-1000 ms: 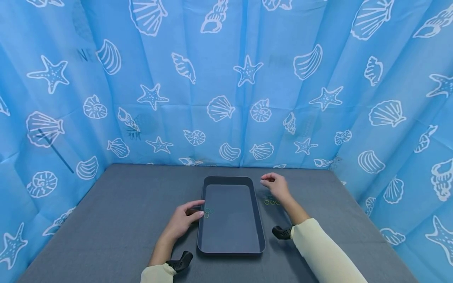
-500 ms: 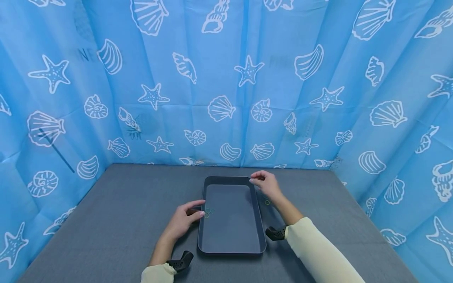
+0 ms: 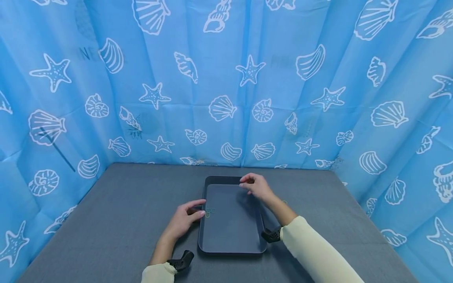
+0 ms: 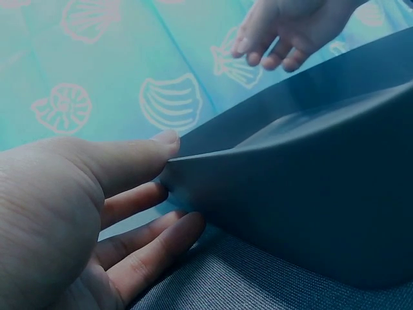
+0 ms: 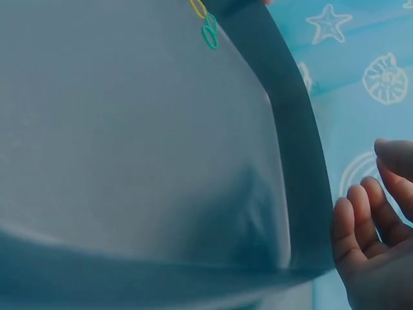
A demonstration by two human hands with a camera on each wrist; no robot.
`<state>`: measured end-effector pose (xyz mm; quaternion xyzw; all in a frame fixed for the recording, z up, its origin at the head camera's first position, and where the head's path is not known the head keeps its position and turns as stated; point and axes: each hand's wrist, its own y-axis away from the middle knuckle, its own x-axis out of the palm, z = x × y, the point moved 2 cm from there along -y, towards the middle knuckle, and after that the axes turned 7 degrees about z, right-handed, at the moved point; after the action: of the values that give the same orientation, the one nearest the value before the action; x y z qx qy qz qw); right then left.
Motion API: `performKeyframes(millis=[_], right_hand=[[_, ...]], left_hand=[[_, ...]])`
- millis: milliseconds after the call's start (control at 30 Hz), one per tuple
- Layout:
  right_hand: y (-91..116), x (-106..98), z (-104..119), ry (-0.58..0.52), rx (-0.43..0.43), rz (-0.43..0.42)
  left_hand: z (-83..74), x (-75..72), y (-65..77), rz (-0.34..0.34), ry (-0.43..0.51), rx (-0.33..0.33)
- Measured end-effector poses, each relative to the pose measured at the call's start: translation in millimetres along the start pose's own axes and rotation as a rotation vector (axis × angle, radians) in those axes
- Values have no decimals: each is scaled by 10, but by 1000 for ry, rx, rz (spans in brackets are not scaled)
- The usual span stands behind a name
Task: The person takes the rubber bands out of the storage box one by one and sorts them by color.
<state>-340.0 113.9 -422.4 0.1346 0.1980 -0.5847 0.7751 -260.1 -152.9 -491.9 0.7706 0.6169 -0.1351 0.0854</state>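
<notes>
Has just swung the right hand [image 3: 258, 188] in from outside the tray [image 3: 233, 230], out past two o'clock, to above its one o'clock corner, with twelve at the far side. Bends those fingers a bit, but shows nothing between them; cannot tell if holding something tiny or not. Has kept the left hand [image 3: 181, 220] at nine o'clock, gripping the tray's edge with thumb on top and fingers by the outside wall. Has left the tray flat on the gray table [image 3: 141, 188], and not stirred the yellow ring [image 5: 196, 11] and green rings [image 5: 204, 35] inside at nine o'clock. Now covers most loose rings between two and three o'clock with the right forearm [image 3: 282, 211], letting one loose ring [image 3: 284, 202] peek out. Brings the right hand, most likely, within easy reach of the tray floor, with the left there to stop sliding.
</notes>
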Motion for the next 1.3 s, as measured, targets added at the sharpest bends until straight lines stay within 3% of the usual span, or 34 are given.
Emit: performKeyframes(millis=[600,1100,1300], right_hand=[[-50,368,19,112,-105,402],[-82,628,39,225,-89,619],[-102,712,34,279,-92,628]], left_hand=[[21,-3,-14,3,10,-7],[-9,3,-23,14,16,2],[-6,6,-20,10,20,2]])
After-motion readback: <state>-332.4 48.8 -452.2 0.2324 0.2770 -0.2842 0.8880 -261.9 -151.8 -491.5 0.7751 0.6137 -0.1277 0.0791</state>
